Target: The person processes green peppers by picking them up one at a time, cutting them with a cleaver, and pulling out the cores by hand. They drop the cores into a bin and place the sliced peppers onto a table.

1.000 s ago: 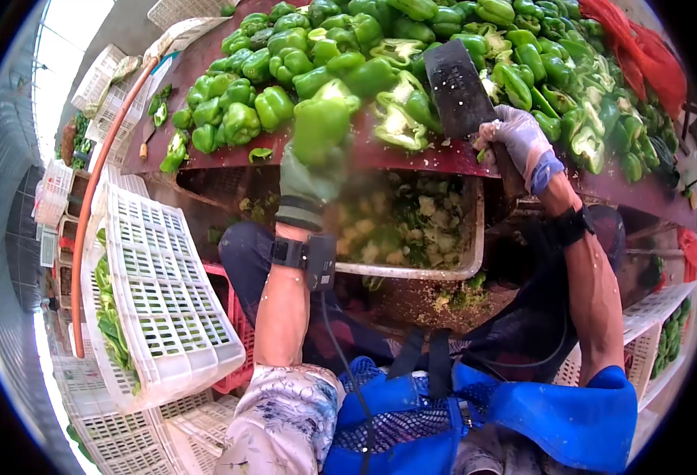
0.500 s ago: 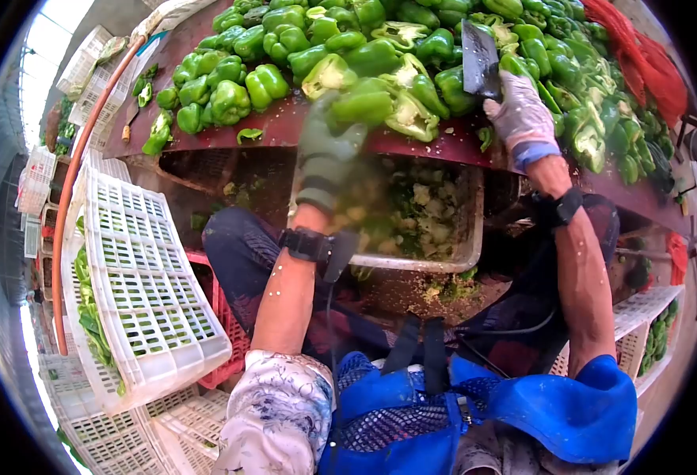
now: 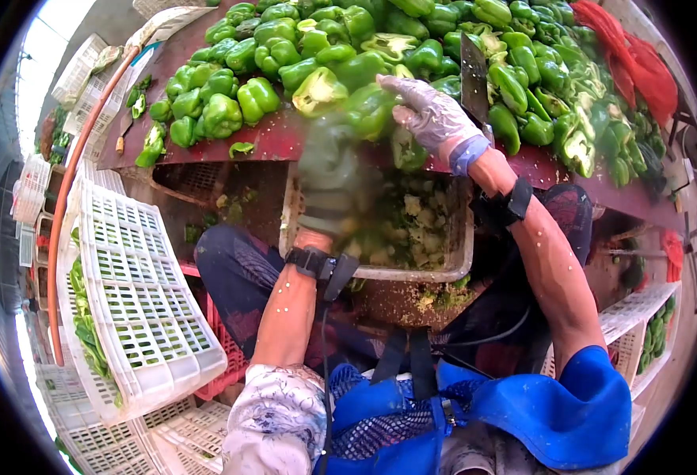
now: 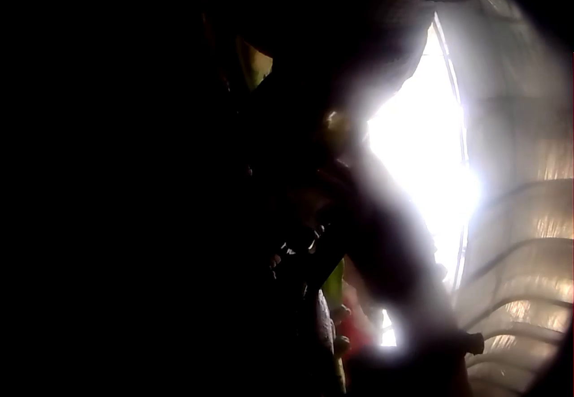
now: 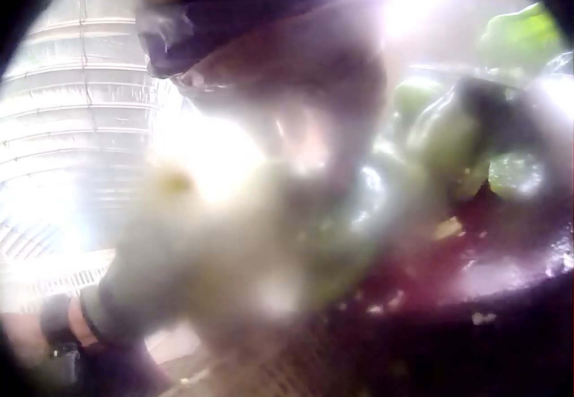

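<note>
My left hand (image 3: pixel 329 154), in a greenish glove and blurred, holds a green bell pepper (image 3: pixel 371 111) at the table's front edge. From the right reaches my right hand (image 3: pixel 436 119) in a pale, wet glove, its thumb and fingers spread at that pepper's side. A cleaver (image 3: pixel 473 79) stands edge-on just beyond the right hand, apart from its fingers. Below the right palm shows a green pepper piece (image 3: pixel 408 149). A cut pepper half (image 3: pixel 319 91) lies beyond the left hand. The left wrist view is mostly dark; the right wrist view is hazy.
Green peppers (image 3: pixel 277 55) are heaped over the dark red table (image 3: pixel 285 131), with a red net bag (image 3: pixel 641 71) at the far right. Below the edge is a metal tray (image 3: pixel 420 275) with pepper scraps. White plastic crates (image 3: pixel 142 293) flank the person.
The right hand has released the cleaver and moved left to the pepper at the left hand. The cleaver has turned from flat-on to edge-on. The left hand keeps hold of a pepper.
</note>
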{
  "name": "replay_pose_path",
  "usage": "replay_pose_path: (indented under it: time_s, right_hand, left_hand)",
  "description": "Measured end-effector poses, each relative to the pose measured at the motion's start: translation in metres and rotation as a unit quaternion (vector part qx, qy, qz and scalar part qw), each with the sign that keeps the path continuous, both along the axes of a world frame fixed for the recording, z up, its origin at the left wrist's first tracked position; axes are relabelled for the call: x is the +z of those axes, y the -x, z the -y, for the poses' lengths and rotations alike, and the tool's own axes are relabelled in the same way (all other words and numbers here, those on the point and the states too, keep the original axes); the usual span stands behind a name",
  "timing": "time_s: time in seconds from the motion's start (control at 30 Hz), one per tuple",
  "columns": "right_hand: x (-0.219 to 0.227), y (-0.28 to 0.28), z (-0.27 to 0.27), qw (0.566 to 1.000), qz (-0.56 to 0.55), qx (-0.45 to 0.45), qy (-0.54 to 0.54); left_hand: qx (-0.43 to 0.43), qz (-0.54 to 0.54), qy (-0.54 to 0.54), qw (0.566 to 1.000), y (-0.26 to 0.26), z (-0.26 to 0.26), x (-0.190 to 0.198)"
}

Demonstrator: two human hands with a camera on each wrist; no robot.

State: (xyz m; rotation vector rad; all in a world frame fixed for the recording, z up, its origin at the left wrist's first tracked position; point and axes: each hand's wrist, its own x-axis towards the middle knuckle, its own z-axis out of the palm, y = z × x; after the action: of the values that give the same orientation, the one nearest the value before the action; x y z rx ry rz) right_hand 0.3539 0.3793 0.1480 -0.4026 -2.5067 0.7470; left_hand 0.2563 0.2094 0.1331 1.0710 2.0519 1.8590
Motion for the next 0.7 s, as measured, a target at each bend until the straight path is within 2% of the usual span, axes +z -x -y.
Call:
replay_pose_path:
  time_s: [0.1,0.13,0.17,0.2,0.23,0.3,0.33,0.43,0.47,0.57,0.63,0.7]
  right_hand:
    - [0.008,0.017,-0.009,0.997,0.075,-0.004,0.019]
    - [0.012,0.023,-0.012,0.994,0.107,-0.010,0.028]
    - [0.014,0.030,-0.015,0.989,0.140,-0.016,0.037]
    - [0.014,0.038,-0.018,0.988,0.152,0.012,-0.024]
    - [0.027,0.043,-0.010,0.974,0.223,0.023,-0.047]
    - [0.066,0.054,0.013,0.927,0.360,0.044,-0.093]
    - [0.050,0.066,0.008,0.922,0.347,0.051,-0.162]
    - [0.033,0.078,0.012,0.922,0.337,0.011,-0.191]
    - [0.027,0.077,0.013,0.941,0.272,-0.016,-0.201]
    - [0.032,0.064,0.016,0.974,0.179,-0.069,-0.117]
    - [0.033,0.064,0.008,0.994,0.062,-0.093,-0.002]
    - [0.048,0.051,0.011,0.959,0.061,-0.143,0.236]
  left_hand:
    - [-0.015,-0.053,-0.067,0.996,0.025,-0.004,-0.030]
    - [-0.027,0.081,-0.118,0.989,0.013,-0.004,-0.018]
    - [-0.032,0.152,-0.147,0.977,0.010,-0.005,-0.016]
    - [-0.032,0.224,-0.180,0.957,0.007,-0.005,-0.015]
    - [-0.028,0.291,-0.215,0.932,0.005,-0.006,-0.014]
    - [0.028,0.329,-0.225,0.917,0.016,-0.016,-0.036]
    - [0.008,0.388,-0.256,0.886,0.007,-0.012,-0.018]
    - [-0.073,0.392,-0.282,0.873,0.019,-0.006,-0.019]
    - [-0.041,0.393,-0.250,0.884,0.017,-0.006,-0.017]
    - [-0.063,0.309,-0.240,0.918,0.017,-0.005,-0.010]
    - [-0.090,0.353,-0.262,0.894,0.023,-0.009,-0.012]
    - [-0.126,0.377,-0.267,0.878,0.025,-0.009,-0.011]
